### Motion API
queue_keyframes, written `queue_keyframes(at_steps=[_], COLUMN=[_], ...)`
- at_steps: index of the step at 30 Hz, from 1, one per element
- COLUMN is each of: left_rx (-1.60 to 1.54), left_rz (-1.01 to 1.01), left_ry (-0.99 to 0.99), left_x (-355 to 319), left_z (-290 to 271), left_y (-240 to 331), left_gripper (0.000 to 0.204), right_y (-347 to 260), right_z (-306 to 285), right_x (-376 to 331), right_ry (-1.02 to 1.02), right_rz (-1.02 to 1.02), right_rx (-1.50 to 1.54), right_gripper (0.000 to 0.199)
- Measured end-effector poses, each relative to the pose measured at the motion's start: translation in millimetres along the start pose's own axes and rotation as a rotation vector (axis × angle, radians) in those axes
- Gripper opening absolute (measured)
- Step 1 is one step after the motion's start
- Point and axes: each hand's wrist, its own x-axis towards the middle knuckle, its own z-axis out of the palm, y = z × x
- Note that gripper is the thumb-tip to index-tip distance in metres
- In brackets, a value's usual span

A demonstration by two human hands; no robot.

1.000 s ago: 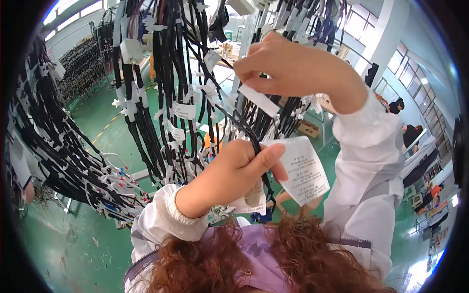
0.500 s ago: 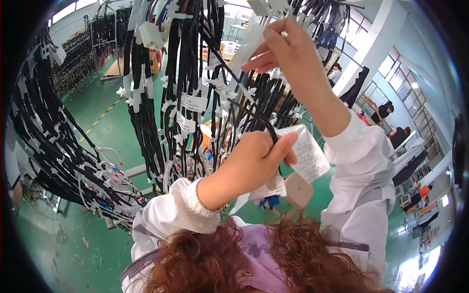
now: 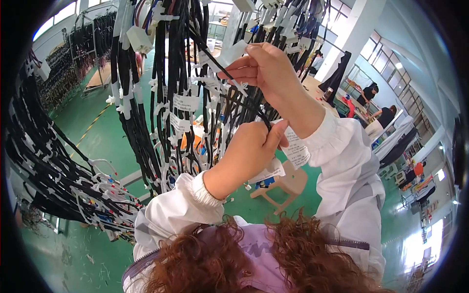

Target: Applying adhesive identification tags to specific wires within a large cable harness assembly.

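My left hand (image 3: 246, 149) is closed round a black wire harness (image 3: 260, 113), its thumb pressed along the top. White printed labels (image 3: 296, 150) hang just beside and below that fist. Higher up and to the right, my right hand (image 3: 273, 73) pinches a blank white strip (image 3: 235, 52) between thumb and fingers. Its fingertips lie against the upper stretch of a black cable branch that slants down toward my left hand. Right behind both hands hang bundles of black harnesses (image 3: 173, 63) with white clips and tags.
More harnesses (image 3: 29, 122) droop at the left, ending in loose white wires. A beige plastic stool (image 3: 290, 183) stands on the green floor below my hands. White connector blocks (image 3: 139, 40) hang among the bundles. At the far right, people (image 3: 367, 94) work beside a table.
My right hand has come down and left with the white strip, to the black cable. My left hand keeps its grip on the harness. The view has shifted, showing more of the stool.
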Motion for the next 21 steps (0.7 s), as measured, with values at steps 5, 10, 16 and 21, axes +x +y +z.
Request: queue_keyframes(at_steps=[5, 10, 16, 21], left_rx=[-0.016, 0.031, 0.082, 0.089], left_rz=[-0.006, 0.012, 0.096, 0.156], left_ry=[-0.020, -0.008, 0.002, 0.011], left_x=[-2.4, -3.6, 2.3, 6.0], left_z=[-1.5, -2.7, 1.1, 2.4], left_y=[0.3, 1.5, -0.6, -11.1], left_gripper=[0.050, 0.049, 0.050, 0.051], right_y=[3.9, -0.5, -7.5, -17.5], right_z=[-9.1, -5.1, -1.7, 2.5], right_x=[4.0, 3.1, 1.0, -11.4], right_ry=[0.045, 0.029, 0.027, 0.098], right_rz=[0.010, -0.003, -0.031, -0.048], right_rx=[-0.004, -0.008, -0.072, -0.094], right_gripper=[0.019, 0.023, 0.022, 0.022])
